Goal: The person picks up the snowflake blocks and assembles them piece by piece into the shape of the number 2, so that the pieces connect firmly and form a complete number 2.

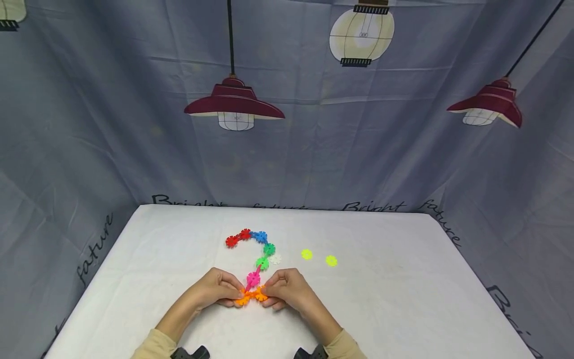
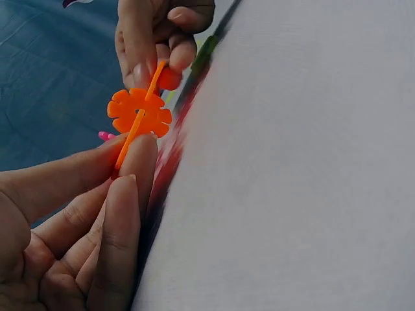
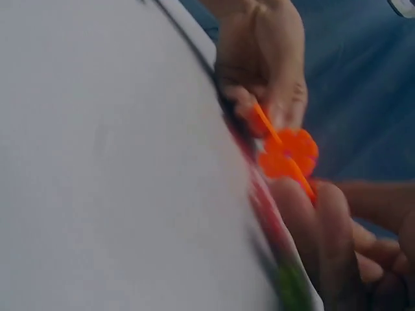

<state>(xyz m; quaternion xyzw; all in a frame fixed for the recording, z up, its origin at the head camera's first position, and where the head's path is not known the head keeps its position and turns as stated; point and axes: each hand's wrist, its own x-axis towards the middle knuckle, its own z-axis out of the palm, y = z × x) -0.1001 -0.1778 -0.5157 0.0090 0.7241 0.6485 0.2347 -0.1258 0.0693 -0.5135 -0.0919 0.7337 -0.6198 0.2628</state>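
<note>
A curved chain of notched snowflake discs lies on the table, running from red discs (image 1: 244, 234) through blue (image 1: 260, 237), green (image 1: 269, 249) and pink (image 1: 253, 279) ones to orange discs (image 1: 260, 294) at the near end. My left hand (image 1: 219, 288) pinches the left part of the orange end between thumb and fingers. On its other side, my right hand (image 1: 289, 290) pinches the right part. In the left wrist view, an orange disc (image 2: 130, 113) stands between both sets of fingertips, with other orange discs slotted crosswise to it. Fingers partly cover the outer ones.
Two loose yellow discs (image 1: 331, 261) lie right of the chain. A white disc (image 1: 275, 259) sits beside the green ones, hard to see against the white tabletop (image 1: 403, 289). Behind the table hangs a grey-blue curtain (image 1: 314, 149) printed with lamps.
</note>
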